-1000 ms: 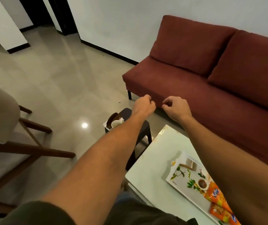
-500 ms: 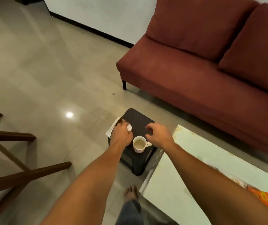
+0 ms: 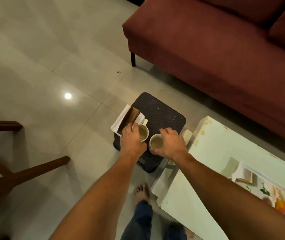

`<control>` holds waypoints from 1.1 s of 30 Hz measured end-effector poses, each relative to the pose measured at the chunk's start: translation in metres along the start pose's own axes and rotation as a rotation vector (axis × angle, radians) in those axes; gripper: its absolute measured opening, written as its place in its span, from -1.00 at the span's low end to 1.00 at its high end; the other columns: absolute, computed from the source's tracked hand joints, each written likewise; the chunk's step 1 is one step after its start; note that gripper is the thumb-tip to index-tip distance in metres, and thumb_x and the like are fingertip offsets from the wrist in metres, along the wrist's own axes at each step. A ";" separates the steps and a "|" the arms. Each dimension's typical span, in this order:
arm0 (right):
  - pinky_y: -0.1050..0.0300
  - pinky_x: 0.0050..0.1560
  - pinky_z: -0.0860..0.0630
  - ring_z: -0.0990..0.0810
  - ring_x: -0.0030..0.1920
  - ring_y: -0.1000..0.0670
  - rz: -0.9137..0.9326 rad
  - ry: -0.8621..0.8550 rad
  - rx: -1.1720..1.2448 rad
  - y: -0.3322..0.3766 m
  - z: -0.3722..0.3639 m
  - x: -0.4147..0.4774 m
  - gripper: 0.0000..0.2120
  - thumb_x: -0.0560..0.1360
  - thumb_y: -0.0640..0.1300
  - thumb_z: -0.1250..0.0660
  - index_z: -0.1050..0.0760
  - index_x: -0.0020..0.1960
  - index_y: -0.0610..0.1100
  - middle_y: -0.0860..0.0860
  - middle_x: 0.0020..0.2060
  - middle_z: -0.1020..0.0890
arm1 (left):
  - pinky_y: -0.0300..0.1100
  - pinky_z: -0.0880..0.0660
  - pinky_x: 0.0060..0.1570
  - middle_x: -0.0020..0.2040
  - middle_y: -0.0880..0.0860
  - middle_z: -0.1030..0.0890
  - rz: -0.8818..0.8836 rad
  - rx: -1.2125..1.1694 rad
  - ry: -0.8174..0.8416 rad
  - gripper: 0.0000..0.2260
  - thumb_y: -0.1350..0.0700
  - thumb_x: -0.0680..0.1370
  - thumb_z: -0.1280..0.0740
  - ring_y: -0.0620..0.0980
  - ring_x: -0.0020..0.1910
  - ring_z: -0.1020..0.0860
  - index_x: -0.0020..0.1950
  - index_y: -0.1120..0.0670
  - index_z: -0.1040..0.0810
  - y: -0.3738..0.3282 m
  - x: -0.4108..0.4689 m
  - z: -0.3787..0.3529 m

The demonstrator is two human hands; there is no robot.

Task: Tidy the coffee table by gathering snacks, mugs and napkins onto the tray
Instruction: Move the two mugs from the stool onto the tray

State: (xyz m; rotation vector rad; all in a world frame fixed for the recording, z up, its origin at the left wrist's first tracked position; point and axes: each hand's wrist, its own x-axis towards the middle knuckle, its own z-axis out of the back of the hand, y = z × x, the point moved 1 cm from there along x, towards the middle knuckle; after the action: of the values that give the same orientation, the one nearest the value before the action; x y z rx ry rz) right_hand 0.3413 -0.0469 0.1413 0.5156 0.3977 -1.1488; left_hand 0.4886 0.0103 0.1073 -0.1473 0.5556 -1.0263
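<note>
The left hand (image 3: 132, 141) is gripping the left mug (image 3: 143, 133) and the right hand (image 3: 171, 144) is gripping the right mug (image 3: 156, 143), both on the dark stool (image 3: 164, 113). The tray (image 3: 259, 186) is lying on the white counter (image 3: 216, 144).

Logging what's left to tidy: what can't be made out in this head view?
Head view:
left mug: near wall hidden by the left hand gripping it.
right mug: handle side hidden by the right hand gripping it.
tray: far end cut by the right edge, near part behind the right forearm.
snack packets: cut by the edge, print blurred.
</note>
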 end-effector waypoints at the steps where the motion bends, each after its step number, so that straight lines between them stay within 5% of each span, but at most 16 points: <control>1: -0.12 0.39 -0.40 -0.39 0.42 -0.12 0.002 0.011 -0.004 0.000 -0.004 0.001 -0.09 0.30 0.31 -0.52 -0.29 0.52 0.00 -0.04 0.43 -0.42 | 0.10 -0.41 0.38 0.51 0.12 -0.30 -0.013 0.006 -0.014 -0.17 -0.04 0.38 -0.56 0.15 0.49 -0.26 0.53 0.06 -0.21 0.001 -0.001 -0.002; 8: -0.11 0.44 -0.33 -0.39 0.43 -0.12 0.009 -0.021 -0.028 -0.002 -0.025 0.007 -0.04 0.32 0.27 -0.53 -0.19 0.57 -0.03 -0.05 0.45 -0.41 | 0.07 -0.38 0.40 0.53 0.12 -0.28 -0.077 0.081 -0.081 -0.15 -0.10 0.41 -0.54 0.14 0.50 -0.25 0.55 0.05 -0.16 -0.003 0.002 -0.012; 22: -0.07 0.37 -0.44 -0.49 0.33 -0.13 -0.011 -0.098 0.065 -0.019 -0.020 0.002 -0.11 0.28 0.18 -0.57 -0.32 0.49 -0.07 -0.07 0.35 -0.50 | 0.03 -0.52 0.24 0.39 0.12 -0.40 -0.052 0.125 -0.141 -0.18 -0.16 0.36 -0.55 0.13 0.35 -0.36 0.51 0.05 -0.29 -0.010 0.007 -0.015; 33: 0.00 0.22 -0.52 -0.55 0.24 -0.11 -0.243 -0.227 0.141 -0.159 0.011 -0.087 -0.19 0.31 0.22 -0.55 -0.36 0.44 -0.03 -0.04 0.33 -0.54 | -0.05 -0.51 0.20 0.38 0.05 -0.40 -0.264 0.133 -0.092 -0.22 -0.17 0.35 -0.55 0.06 0.35 -0.36 0.47 0.02 -0.32 -0.114 -0.051 -0.040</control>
State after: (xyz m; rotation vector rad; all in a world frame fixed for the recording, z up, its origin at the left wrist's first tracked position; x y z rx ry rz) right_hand 0.1617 -0.0377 0.1695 0.4617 0.1860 -1.4611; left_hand 0.3606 -0.0003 0.1339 -0.1522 0.3884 -1.3033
